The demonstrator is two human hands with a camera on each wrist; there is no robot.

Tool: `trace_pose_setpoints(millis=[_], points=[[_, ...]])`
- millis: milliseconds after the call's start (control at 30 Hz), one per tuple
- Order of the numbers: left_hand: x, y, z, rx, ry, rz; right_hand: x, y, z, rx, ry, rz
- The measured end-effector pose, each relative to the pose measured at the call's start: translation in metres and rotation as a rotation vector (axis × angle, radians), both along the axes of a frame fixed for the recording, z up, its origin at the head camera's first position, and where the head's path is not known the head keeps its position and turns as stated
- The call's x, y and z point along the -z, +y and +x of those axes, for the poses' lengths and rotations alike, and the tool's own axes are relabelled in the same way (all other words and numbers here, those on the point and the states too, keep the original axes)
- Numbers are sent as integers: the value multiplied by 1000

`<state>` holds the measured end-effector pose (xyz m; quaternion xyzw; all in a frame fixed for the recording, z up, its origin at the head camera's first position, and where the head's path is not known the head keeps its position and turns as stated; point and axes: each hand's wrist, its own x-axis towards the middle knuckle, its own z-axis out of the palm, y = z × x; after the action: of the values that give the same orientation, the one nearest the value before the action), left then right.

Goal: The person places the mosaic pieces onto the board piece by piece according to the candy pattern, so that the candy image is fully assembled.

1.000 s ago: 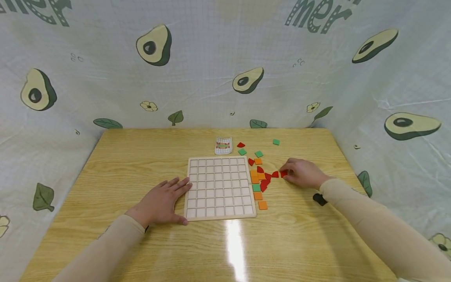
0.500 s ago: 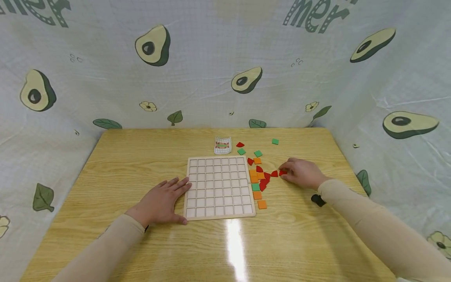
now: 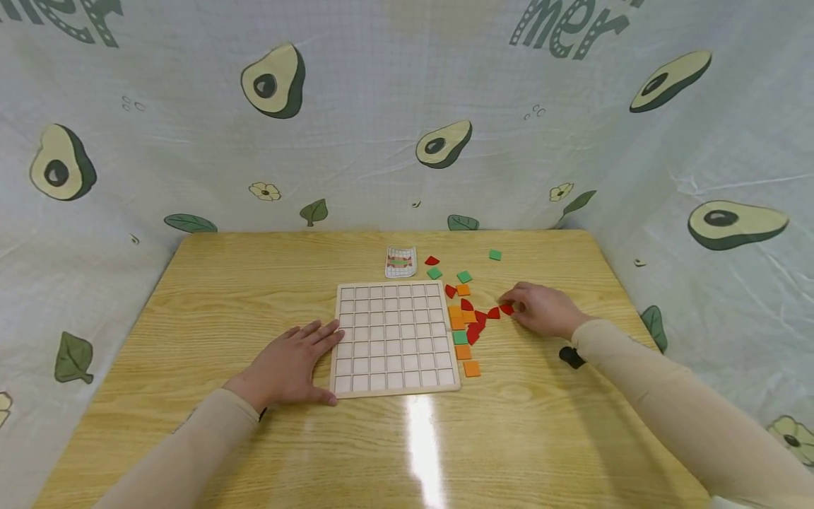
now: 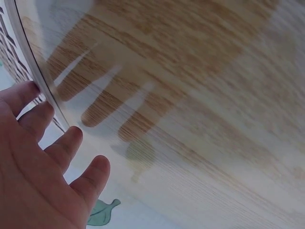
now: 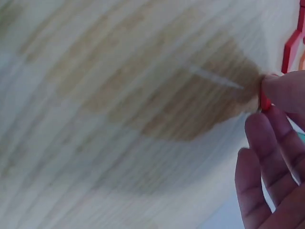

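My left hand (image 3: 291,364) lies with fingers spread along the left edge of a wooden grid board (image 3: 396,392), fingertips on its rim. In the left wrist view those fingers (image 4: 64,148) are mostly straight. My right hand (image 3: 543,309) is to the right of the board and pinches a small red piece (image 3: 506,309) low over the table. The right wrist view has this red piece (image 5: 265,97) between thumb and fingers, partly hidden by them. Left of that hand lie more red pieces with a curved side (image 3: 493,313), beside the board.
Orange squares (image 3: 472,369) and a green square (image 3: 461,337) lie along the board's right edge. More green squares (image 3: 495,254) are farther back. A small pattern card (image 3: 400,262) lies behind the board. A printed cloth (image 3: 356,177) surrounds the table.
The red piece in my right fingers has turned slightly and shifted a little, while that hand stays in nearly the same place. My left hand keeps still on the board; the head view drifts slightly.
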<state>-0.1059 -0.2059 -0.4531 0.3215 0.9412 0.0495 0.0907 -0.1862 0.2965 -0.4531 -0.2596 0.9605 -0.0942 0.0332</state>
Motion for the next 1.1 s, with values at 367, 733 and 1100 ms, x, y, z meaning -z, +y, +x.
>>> trace_pose_setpoints(millis=[367,733,1100], points=[[-2,0,0,1,-1,7,1,4,3,-8,14,18],[0,0,0,7,1,8,1,6,3,-20,5,13],[0,-1,-1,7,10,10,-1,1,5,65,4,-4]])
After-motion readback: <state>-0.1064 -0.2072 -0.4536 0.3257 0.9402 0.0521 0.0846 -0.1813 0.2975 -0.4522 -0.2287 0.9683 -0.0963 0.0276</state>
